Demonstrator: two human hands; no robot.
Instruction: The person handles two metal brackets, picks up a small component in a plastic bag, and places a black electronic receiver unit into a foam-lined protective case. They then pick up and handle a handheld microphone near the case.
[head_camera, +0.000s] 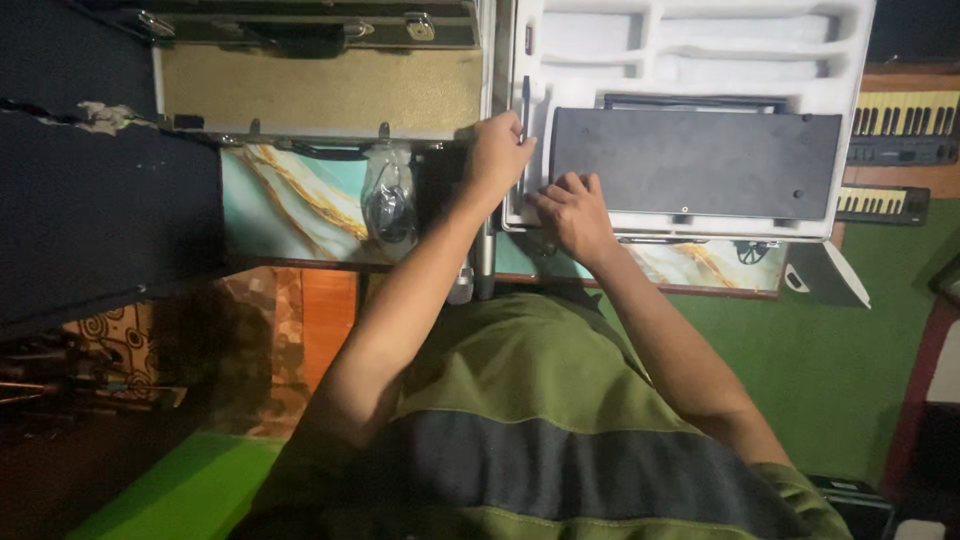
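A: Status on the hands?

B: Left hand (497, 150) is at the left edge of the white foam tray (850, 60), fingers curled around a thin dark rod (526, 105) that stands along that edge. Looks like a pinch hold, but the fingertips are turned away from the camera, so I can't tell how tight.

A: Right?

B: Right hand (572, 212) sits at 4 o'clock from the left one, close by. Fingers bent, knuckles up, tips pressing the near left corner of the flat dark grey panel (700, 160). Resting on it, not wrapped around anything.

A: Where's the panel?

B: Lying flat in the tray, covering its lower half. Empty moulded slots show at 12 o'clock from it.

A: Surroundings?

B: Tray rests on a table with a marbled teal and gold top (290, 205). At 9 o'clock from the left hand, a clear plastic bag (388, 200) with something dark inside. At 10 o'clock, an open metal-edged case (320, 90) with tan lining. At 3 o'clock from the tray, two keyboards (905, 125) over green floor (850, 350). Person wears an olive shirt with a grey band (540, 470).
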